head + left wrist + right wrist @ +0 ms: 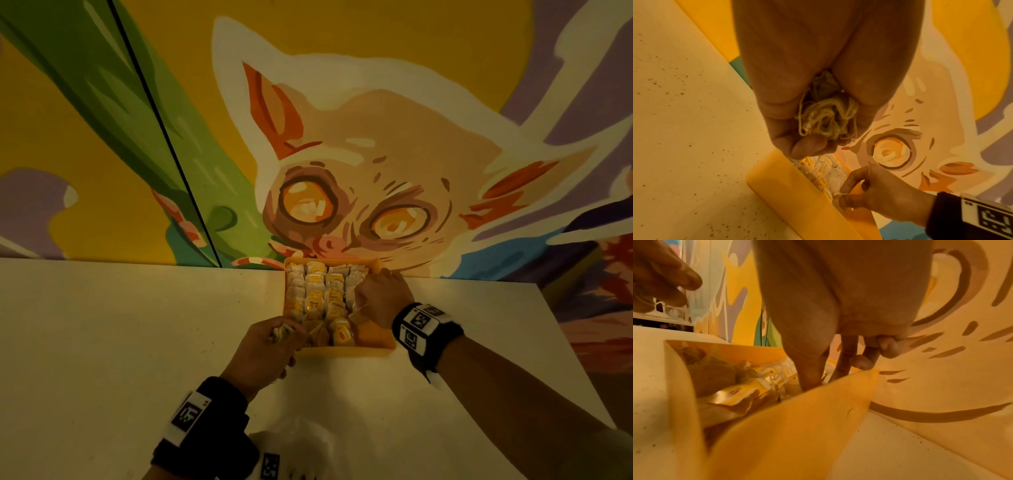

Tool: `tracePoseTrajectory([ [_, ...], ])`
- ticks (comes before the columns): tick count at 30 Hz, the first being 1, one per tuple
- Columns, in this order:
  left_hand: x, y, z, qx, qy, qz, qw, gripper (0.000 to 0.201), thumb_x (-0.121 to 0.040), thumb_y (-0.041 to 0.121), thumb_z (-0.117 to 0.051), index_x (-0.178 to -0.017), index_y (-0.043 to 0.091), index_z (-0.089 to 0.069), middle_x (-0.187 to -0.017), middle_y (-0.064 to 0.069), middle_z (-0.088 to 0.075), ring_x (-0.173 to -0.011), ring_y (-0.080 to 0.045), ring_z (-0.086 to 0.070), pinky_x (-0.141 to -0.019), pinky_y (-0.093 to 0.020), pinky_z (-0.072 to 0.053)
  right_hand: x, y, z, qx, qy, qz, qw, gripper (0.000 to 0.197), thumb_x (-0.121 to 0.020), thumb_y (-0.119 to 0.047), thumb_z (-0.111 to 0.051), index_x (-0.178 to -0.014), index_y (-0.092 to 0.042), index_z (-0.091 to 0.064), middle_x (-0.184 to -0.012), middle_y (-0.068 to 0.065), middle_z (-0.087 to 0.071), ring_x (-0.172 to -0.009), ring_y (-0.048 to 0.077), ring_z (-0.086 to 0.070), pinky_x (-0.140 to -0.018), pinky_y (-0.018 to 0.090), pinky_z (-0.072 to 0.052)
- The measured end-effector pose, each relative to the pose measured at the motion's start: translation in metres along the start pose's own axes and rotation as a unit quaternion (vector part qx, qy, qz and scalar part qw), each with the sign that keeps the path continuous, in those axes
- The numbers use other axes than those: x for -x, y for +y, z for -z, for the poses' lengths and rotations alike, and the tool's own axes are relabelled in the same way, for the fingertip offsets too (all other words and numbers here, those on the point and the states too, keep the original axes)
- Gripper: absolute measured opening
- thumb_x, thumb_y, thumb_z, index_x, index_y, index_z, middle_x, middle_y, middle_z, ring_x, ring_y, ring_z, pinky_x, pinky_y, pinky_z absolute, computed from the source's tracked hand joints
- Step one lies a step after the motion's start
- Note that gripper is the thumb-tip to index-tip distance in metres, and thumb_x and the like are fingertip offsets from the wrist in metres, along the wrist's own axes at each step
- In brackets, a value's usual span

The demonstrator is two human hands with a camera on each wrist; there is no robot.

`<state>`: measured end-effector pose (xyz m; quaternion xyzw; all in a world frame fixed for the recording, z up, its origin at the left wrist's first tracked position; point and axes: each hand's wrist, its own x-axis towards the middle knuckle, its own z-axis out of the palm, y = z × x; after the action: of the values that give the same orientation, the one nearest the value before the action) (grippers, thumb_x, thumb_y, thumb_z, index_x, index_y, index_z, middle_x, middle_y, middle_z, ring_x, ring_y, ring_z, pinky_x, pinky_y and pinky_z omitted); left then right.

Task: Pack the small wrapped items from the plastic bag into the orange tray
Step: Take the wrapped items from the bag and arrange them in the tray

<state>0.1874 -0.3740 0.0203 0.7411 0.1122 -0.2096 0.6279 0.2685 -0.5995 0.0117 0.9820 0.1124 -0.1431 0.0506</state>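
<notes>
The small wrapped items [317,296] are seen packed in rows inside the orange tray [373,337], which is set on the pale worktop [120,325] against the painted wall, at about 12 o'clock from the person. The far rows are filled with pale sachets bearing yellow tags; the near right corner of the tray, at about 5 o'clock within it, is left bare.

A bunch of items with tangled strings [825,116] is gripped in the left hand [265,349], whose fingers are curled round it; the hand is held at the tray's near left corner, at about 7 o'clock from the tray's middle. In the left wrist view the strings are seen bunched between palm and fingertips.

The right hand [380,296] is held over the tray's right side, at about 3 o'clock, with thumb and forefinger brought down among the items. Something pale appears to be pinched between them, though what exactly cannot be told from the dim views. Its other fingers [861,361] are curled above the tray's right wall.

A crumpled clear plastic bag [305,445] is seen on the worktop at 6 o'clock, near the left forearm. Black bands with printed markers [423,323] are worn on both wrists. A big-eyed cat mural [359,192] is painted on the wall behind the tray.
</notes>
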Motion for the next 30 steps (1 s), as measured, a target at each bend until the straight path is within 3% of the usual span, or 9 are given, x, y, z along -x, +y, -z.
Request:
tracePoseTrajectory([
  [6, 0.002, 0.003, 0.004, -0.016, 0.001, -0.003, 1.0, 0.013, -0.093, 0.015, -0.06, -0.087, 0.011, -0.071, -0.073, -0.007, -0.063, -0.056, -0.016, -0.056, -0.05, -0.027, -0.044, -0.021, -0.001, -0.005, 0.027, 0.025, -0.031, 0.999, 0.019, -0.092, -0.021, -0.049, -0.103, -0.024, -0.064, -0.112, 0.003, -0.064, -0.112, 0.027, -0.052, -0.096, 0.041, -0.036],
  [9, 0.005, 0.007, 0.006, 0.0, -0.005, 0.003, 1.0, 0.015, -0.094, 0.015, -0.057, -0.089, 0.01, -0.07, -0.075, -0.008, -0.064, -0.056, -0.014, -0.057, -0.05, -0.027, -0.046, -0.025, 0.0, -0.005, 0.032, 0.036, -0.05, 0.998, 0.021, -0.09, -0.017, -0.051, -0.107, -0.022, -0.062, -0.116, 0.004, -0.059, -0.112, 0.027, -0.052, -0.094, 0.04, -0.039],
  [14, 0.01, 0.008, 0.008, 0.116, -0.035, 0.057, 0.991, 0.022, -0.096, 0.019, -0.056, -0.102, 0.001, -0.066, -0.085, -0.016, -0.06, -0.067, -0.022, -0.058, -0.054, -0.03, -0.047, -0.022, 0.0, -0.006, -0.025, 0.057, -0.073, 0.995, 0.019, -0.09, -0.017, -0.049, -0.098, -0.022, -0.067, -0.113, 0.005, -0.059, -0.107, 0.027, -0.054, -0.091, 0.039, -0.043],
  [18, 0.011, 0.005, 0.008, 0.242, -0.035, 0.104, 0.964, 0.029, -0.094, 0.018, -0.057, -0.108, -0.007, -0.06, -0.09, -0.022, -0.055, -0.068, -0.026, -0.056, -0.053, -0.03, -0.043, -0.005, -0.009, 0.004, -0.129, 0.077, -0.057, 0.987, 0.01, -0.086, -0.021, -0.061, -0.087, -0.029, -0.068, -0.1, -0.003, -0.063, -0.099, 0.02, -0.059, -0.084, 0.034, -0.045],
  [22, 0.013, 0.008, 0.004, 0.298, -0.029, 0.127, 0.946, 0.021, -0.09, 0.022, -0.06, -0.093, 0.002, -0.063, -0.086, -0.019, -0.051, -0.065, -0.025, -0.056, -0.054, -0.03, -0.045, 0.032, -0.042, 0.024, -0.387, 0.049, 0.039, 0.92, 0.005, -0.087, -0.026, -0.069, -0.092, -0.026, -0.067, -0.078, -0.014, -0.057, -0.074, 0.004, -0.057, -0.064, 0.023, -0.046],
  [25, 0.015, 0.008, 0.0, 0.317, -0.029, 0.137, 0.938, 0.021, -0.093, 0.01, -0.048, -0.092, 0.0, -0.067, -0.088, -0.019, -0.048, -0.068, -0.026, -0.054, -0.059, -0.031, -0.048, 0.067, -0.071, 0.033, -0.468, 0.031, 0.124, 0.875, 0.005, -0.088, -0.03, -0.069, -0.091, -0.03, -0.066, -0.073, -0.02, -0.057, -0.069, -0.008, -0.054, -0.058, 0.009, -0.041],
  [28, 0.021, 0.011, -0.003, 0.288, -0.013, 0.138, 0.947, 0.044, -0.088, 0.031, -0.057, -0.109, -0.008, -0.063, -0.11, -0.033, -0.06, -0.088, -0.033, -0.061, -0.077, -0.04, -0.05, 0.087, -0.091, 0.029, -0.509, 0.042, 0.143, 0.848, 0.012, -0.083, -0.03, -0.075, -0.091, -0.03, -0.066, -0.071, -0.029, -0.058, -0.067, -0.007, -0.055, -0.057, 0.008, -0.039],
  [30, 0.023, 0.015, -0.007, 0.293, -0.015, 0.131, 0.947, 0.05, -0.087, 0.035, -0.057, -0.118, -0.003, -0.063, -0.124, -0.032, -0.059, -0.108, -0.039, -0.062, -0.096, -0.048, -0.049, 0.091, -0.1, 0.022, -0.507, 0.04, 0.142, 0.849, 0.022, -0.078, -0.031, -0.079, -0.093, -0.025, -0.065, -0.076, -0.019, -0.061, -0.068, -0.001, -0.057, -0.057, 0.014, -0.043],
])
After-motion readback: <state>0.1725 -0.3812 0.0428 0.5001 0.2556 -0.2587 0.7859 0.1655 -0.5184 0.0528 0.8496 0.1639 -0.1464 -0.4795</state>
